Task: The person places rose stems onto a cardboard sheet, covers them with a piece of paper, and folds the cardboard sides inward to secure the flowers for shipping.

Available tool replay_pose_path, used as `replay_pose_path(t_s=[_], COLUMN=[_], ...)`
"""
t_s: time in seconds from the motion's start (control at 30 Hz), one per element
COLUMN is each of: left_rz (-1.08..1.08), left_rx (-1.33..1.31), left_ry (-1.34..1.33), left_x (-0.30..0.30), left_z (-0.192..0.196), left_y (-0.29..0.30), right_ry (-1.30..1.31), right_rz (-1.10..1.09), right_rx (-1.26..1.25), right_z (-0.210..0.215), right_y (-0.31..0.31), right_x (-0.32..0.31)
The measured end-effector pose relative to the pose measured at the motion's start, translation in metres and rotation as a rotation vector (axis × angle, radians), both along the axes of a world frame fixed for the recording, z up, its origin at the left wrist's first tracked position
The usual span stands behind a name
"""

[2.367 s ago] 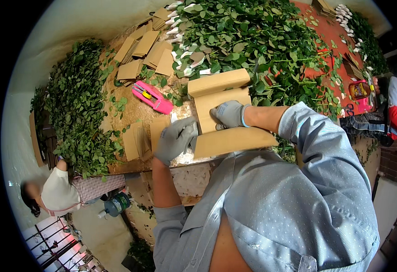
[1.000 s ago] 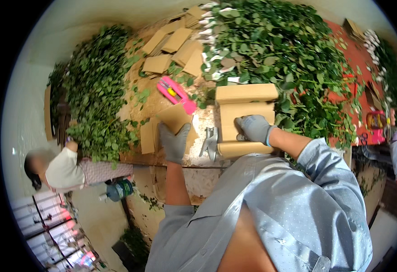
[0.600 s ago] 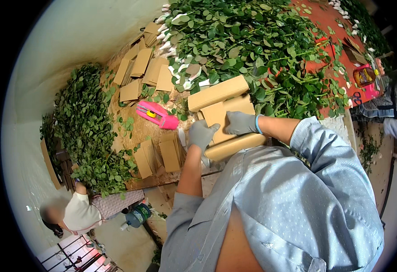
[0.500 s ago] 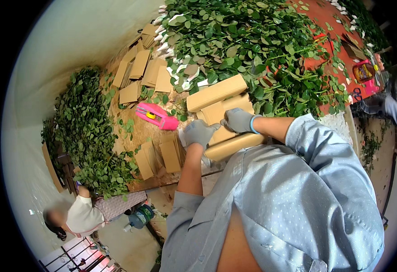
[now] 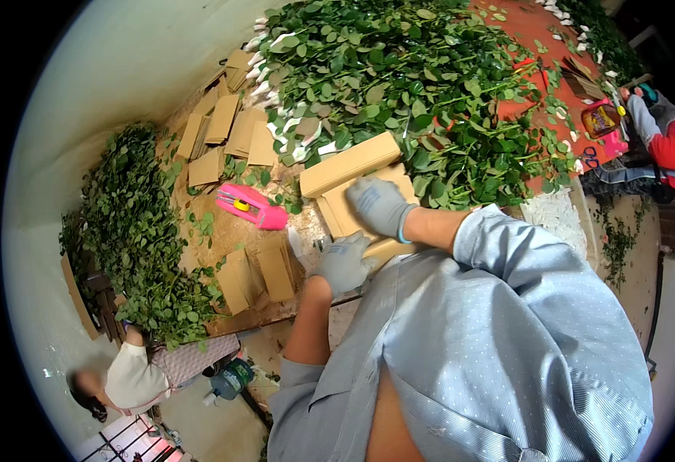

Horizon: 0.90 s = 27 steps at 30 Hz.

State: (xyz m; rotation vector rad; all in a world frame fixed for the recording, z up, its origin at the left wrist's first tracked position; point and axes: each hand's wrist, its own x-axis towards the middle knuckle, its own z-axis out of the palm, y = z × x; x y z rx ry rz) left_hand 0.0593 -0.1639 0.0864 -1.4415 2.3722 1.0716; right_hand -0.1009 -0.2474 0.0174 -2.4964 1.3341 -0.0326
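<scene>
Under both gloved palms lies a folded cardboard sheet (image 5: 357, 202), the work apparently pressing or creasing it flat. Doing it well likely means keeping pressure even along the fold and edges aligned. Left hand (image 5: 344, 262) rests at the near edge, fingers loosely curled, grip unclear. Right hand (image 5: 381, 206) sits atop the sheet, fingers spread flat, pressing, not clasping. Just left of the fingers: small cardboard pieces (image 5: 264, 273). Farther left, a pink tool (image 5: 251, 208). Beyond the fingertips, a heap of leafy stems (image 5: 414, 85).
</scene>
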Motion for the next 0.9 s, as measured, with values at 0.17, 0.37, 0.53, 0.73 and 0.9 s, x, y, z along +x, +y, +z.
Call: replay_pose_path(t_s=[0.17,0.37,0.53,0.73,0.9], left_rz=[0.004,0.014,0.122,0.079,0.050], left_rx=[-0.023,-0.128,-0.186,-0.175,-0.218], left_ry=[-0.064,-0.154,-0.095,-0.160,-0.137], left_x=[-0.009,-0.020,-0.011,-0.013,-0.009], left_z=[0.005,0.006,-0.017,-0.024,-0.032], left_y=[0.000,0.002,0.017,0.014,0.012], right_ry=[-0.129,-0.248,-0.377,-0.390,-0.156], right_rz=[0.301,0.252,0.275,0.092,-0.100], right_rx=[-0.362,-0.355,-0.048,-0.248,-0.055], right_z=[0.012,-0.006,0.033,0.091,0.032], right_y=[0.007,0.004,0.001,-0.121,-0.225], right_x=[-0.005,-0.008,-0.002,-0.002,-0.004])
